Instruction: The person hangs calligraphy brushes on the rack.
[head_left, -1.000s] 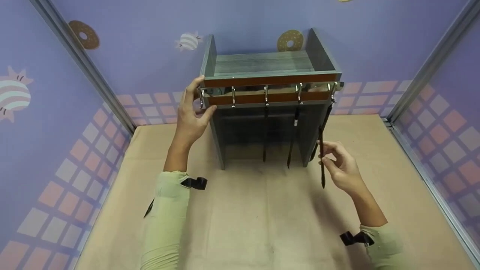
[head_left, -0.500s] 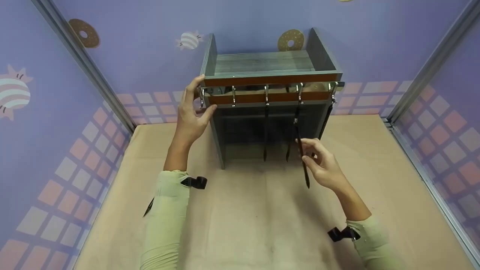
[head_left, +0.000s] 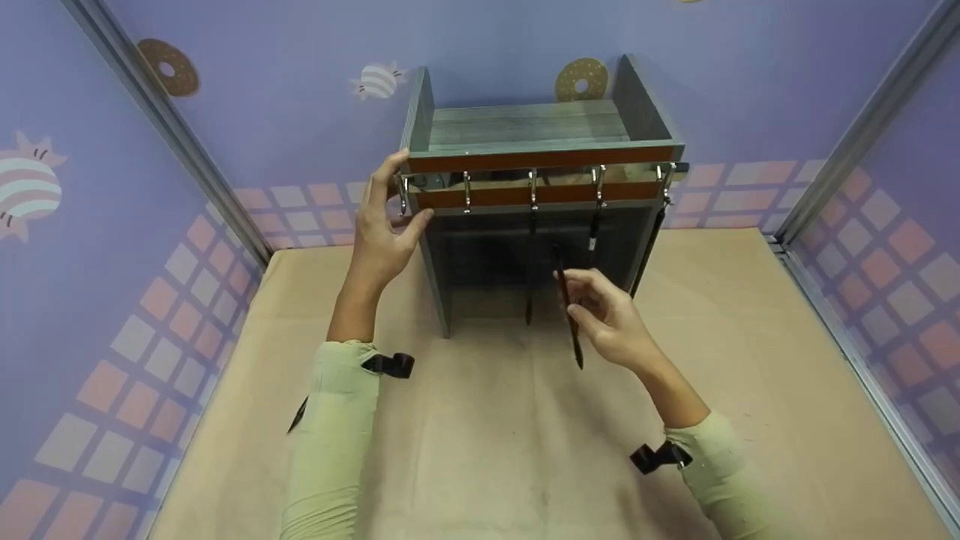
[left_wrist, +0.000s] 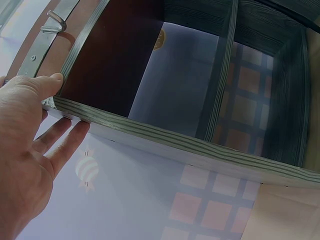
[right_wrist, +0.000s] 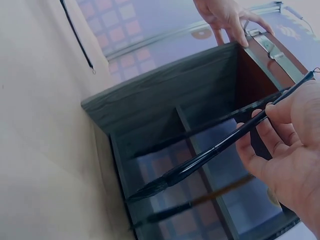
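A grey wooden shelf unit (head_left: 525, 127) stands at the back of the table, with a brown rail of chrome hooks (head_left: 540, 196) across its front. My left hand (head_left: 405, 191) clasps its top left corner, thumb on the front and fingers flat on the side panel (left_wrist: 175, 142). My right hand (head_left: 574, 304) pinches a dark brush (head_left: 576, 349) in front of the shelf opening, tip down and off the hooks. In the right wrist view the held brush (right_wrist: 200, 160) slants across the shelf (right_wrist: 165, 95). Three other brushes (head_left: 529, 285) (head_left: 592, 240) (head_left: 646, 251) hang from hooks.
The tan tabletop (head_left: 525, 450) stretches in front of the shelf. Purple patterned walls close it in on three sides, with metal corner posts (head_left: 172, 135) (head_left: 847, 150). A black cord (right_wrist: 75, 35) lies on the table beside the shelf.
My right hand has carried the brush leftward, from the shelf's right edge to its middle. The left hand has stayed on the corner.
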